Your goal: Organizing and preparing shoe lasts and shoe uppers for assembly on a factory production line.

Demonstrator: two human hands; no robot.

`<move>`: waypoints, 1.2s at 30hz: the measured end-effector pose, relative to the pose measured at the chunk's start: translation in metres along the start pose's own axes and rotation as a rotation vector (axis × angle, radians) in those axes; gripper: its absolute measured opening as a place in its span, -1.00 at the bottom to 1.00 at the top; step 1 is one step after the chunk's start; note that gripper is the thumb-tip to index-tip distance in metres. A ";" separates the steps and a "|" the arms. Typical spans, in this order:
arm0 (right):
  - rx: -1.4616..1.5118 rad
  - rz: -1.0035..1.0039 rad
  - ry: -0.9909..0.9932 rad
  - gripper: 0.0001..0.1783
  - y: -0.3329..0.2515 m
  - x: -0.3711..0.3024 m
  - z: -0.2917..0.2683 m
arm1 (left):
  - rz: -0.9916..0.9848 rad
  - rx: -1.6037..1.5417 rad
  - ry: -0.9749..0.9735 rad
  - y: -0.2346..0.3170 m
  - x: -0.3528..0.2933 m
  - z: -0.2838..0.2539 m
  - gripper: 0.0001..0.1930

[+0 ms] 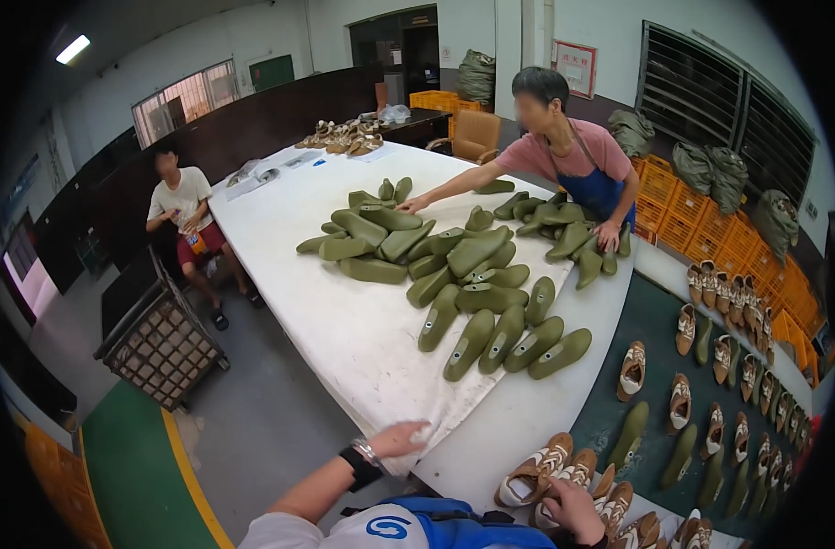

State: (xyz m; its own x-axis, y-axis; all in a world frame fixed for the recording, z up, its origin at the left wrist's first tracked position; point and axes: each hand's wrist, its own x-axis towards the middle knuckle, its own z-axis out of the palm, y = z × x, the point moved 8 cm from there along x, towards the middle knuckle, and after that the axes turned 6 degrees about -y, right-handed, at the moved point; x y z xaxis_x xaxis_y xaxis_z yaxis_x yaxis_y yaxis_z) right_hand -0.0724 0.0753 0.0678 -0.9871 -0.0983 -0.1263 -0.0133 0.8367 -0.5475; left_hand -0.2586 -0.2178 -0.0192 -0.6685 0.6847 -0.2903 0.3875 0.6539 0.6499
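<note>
Brown-and-white shoes (pixel 535 471) stood in a close row by the near right corner of the white desk (pixel 564 393); a white patch showed inside the nearest one. The right hand (pixel 573 508) was over them, its grip half curled, fingers at the shoes; whether it had hold of one, I could not tell. The left hand (pixel 397 440) lay over the desk's near left corner, its grip loosely spread and holding nothing visible, at a white cloth (pixel 344 320).

Green shoe lasts (pixel 477 256) lay heaped on the desk, from its middle to its right edge. Across it, a co-worker (pixel 600 188) in a blue apron had one hand on the heap and the other on lasts at the right edge. More shoes stood at the far edge. Past the right edge, a dark green surface (pixel 605 403) bore rows of shoes and lasts.

Orange crates (pixel 701 220) were stacked along the right wall, with greenish sacks (pixel 710 169) on top; the contents of both were hidden. Off the left edge stood a lattice-sided cart (pixel 161 343), its load unclear, beside a seated person (pixel 193 197).
</note>
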 end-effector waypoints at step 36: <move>-0.221 0.109 0.029 -0.35 -0.163 0.706 0.142 | -0.183 -0.615 0.940 -0.348 -0.015 -0.383 -0.43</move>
State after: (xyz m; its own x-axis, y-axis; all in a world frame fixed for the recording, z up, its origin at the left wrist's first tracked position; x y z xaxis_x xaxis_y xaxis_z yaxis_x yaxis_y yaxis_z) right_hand -0.7443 -0.2067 -0.0500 -0.9887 0.0117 -0.1496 0.0622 0.9394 -0.3372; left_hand -0.6264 -0.5790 0.0283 -0.9946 -0.0875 0.0567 0.0308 0.2726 0.9616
